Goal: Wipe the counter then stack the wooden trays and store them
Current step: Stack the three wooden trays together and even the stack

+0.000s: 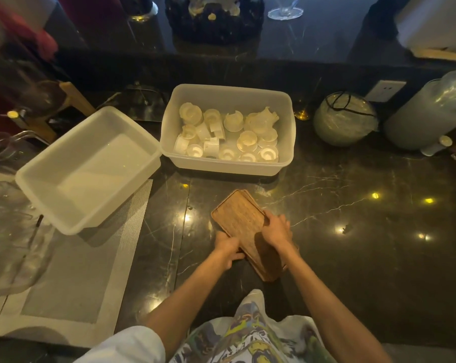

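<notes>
gripping a stack of rectangular brown wooden trays (243, 226) at lower centre of the frame, flat on the dark veined marble counter (352, 231). left hand (228, 248) curled round the stack's left long edge, fingers closed on it; right hand (276, 230) clamped over the right edge, fingers pressed together. beyond, upper centre, translucent plastic tub (228, 163) of small clear glass cups (229, 137); empty white plastic tub (88, 169) at left, touching it.

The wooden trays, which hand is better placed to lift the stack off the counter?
Probably the left hand: it grips the near left edge of the wooden trays, fingers curled under. The right hand rests more on top, steadying.
</notes>
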Demonstrator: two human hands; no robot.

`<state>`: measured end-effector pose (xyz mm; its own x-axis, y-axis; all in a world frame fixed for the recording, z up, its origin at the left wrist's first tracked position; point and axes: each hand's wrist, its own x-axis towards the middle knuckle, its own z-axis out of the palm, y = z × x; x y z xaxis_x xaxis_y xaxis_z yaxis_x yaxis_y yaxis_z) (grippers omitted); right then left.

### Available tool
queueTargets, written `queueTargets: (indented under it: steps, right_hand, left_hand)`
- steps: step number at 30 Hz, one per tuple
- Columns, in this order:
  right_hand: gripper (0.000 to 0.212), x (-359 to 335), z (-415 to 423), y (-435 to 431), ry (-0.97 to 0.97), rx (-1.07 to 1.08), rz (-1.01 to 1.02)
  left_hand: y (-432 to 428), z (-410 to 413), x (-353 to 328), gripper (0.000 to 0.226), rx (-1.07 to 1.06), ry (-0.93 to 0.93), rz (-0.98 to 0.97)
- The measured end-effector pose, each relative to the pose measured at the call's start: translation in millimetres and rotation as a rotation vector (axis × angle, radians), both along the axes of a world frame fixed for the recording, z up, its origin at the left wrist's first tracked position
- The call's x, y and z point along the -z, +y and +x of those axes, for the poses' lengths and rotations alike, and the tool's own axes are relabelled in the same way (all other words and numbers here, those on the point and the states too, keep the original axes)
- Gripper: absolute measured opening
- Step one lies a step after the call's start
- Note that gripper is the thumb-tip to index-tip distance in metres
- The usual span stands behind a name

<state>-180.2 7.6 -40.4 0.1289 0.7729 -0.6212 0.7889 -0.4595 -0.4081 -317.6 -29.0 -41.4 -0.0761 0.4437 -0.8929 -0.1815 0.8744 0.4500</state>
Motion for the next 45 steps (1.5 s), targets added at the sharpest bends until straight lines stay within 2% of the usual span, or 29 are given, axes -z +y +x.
queueTargets:
  steps: [4, 6, 8, 10, 12, 14, 16, 18, 20, 23, 25, 27, 30, 32, 40, 45]
  right_hand:
    - [0.052, -5, 23, 23, -0.011, -0.287, -0.014]
    - [0.053, -7, 29, 26, -0.021, -0.389, -0.023]
    - [0.049, -8, 36, 23, 0.014, -0.403, -0.003]
    - [0.045, -9, 51, 14, 0.004, -0.281, 0.12]
    - [0.047, -7, 71, -2, -0.116, -0.033, 0.253]
    - [0.054, -3, 91, -20, -0.122, 0.245, 0.146]
    - [0.056, 1, 97, -34, 0.137, 0.476, -0.077]
    - [0.047, 1, 93, -41, 0.367, 0.622, -0.17]
    - [0.045, 4, 92, -42, 0.389, 0.678, -0.175]
    - [0.042, 4, 102, -39, 0.512, 0.786, -0.188]
    - [0.047, -5, 118, -34, 0.601, 0.754, -0.128]
    - [0.054, -14, 136, -30, 0.654, 0.623, -0.011]
    - [0.05, -25, 156, -24, 0.643, 0.353, 0.186]
    - [0.048, -24, 164, -26, 0.592, 0.275, 0.273]
    - [0.054, -1, 160, -49, 0.635, 0.316, 0.341]
    - [0.062, 2, 164, -52, 0.688, 0.263, 0.309]
  left_hand:
    - [-16, 20, -5, 0.043, -0.208, -0.151, -0.098]
    - [-27, 32, -7, 0.048, -0.222, -0.236, -0.128]
    - [-37, 33, -5, 0.045, -0.198, -0.296, -0.191]
    - [-40, 17, -7, 0.043, -0.154, -0.216, -0.224]
    - [-39, -13, 0, 0.06, -0.078, 0.111, -0.125]
    - [-28, -39, 3, 0.07, 0.063, 0.399, 0.053]
    - [-9, -44, -1, 0.062, 0.189, 0.355, 0.171]
    - [11, -35, -6, 0.054, 0.382, 0.29, 0.174]
    - [23, -28, -5, 0.053, 0.523, 0.388, 0.142]
    - [30, -27, -7, 0.051, 0.462, 0.35, 0.08]
    - [28, -24, -11, 0.056, 0.41, 0.279, 0.144]
    - [20, -14, -16, 0.06, 0.387, 0.252, 0.279]
    - [4, 4, -14, 0.057, 0.323, 0.242, 0.5]
    - [-4, 16, -11, 0.054, 0.292, 0.295, 0.592]
    - [-14, 27, 0, 0.048, 0.242, 0.297, 0.71]
    - [-16, 19, 6, 0.062, 0.259, 0.235, 0.723]
